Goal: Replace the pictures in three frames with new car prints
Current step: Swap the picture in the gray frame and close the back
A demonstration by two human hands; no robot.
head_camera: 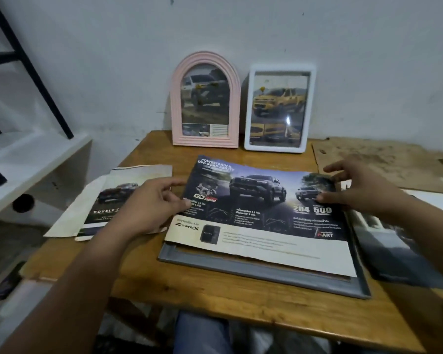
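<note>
Two hands work at a large car print (pixel 264 213) that lies face up on a grey frame (pixel 266 274), which lies flat on the wooden desk (pixel 215 297). The print covers most of the frame; the frame's near and right edges show beyond it. The left hand (pixel 149 205) rests at the print's left edge, fingers loosely curled, the thumb and a fingertip touching the paper's margin; whether this grip pinches the sheet or only presses it cannot be told. The right hand (pixel 353 187) sits at the print's upper right area, fingers spread and bent, the thumb tip on the paper; its grip looks loose, with nothing enclosed.

At the back of the desk, two frames stand upright against the wall: a pink arched frame (pixel 205 100) and, just beside it on the right, a white rectangular frame (pixel 279 108). Each shows a car picture. Left of the grey frame, partly under the left hand, lie loose printed sheets (pixel 108 200). A dark printed sheet (pixel 399 241) lies at the right, just beside the grey frame.
</note>
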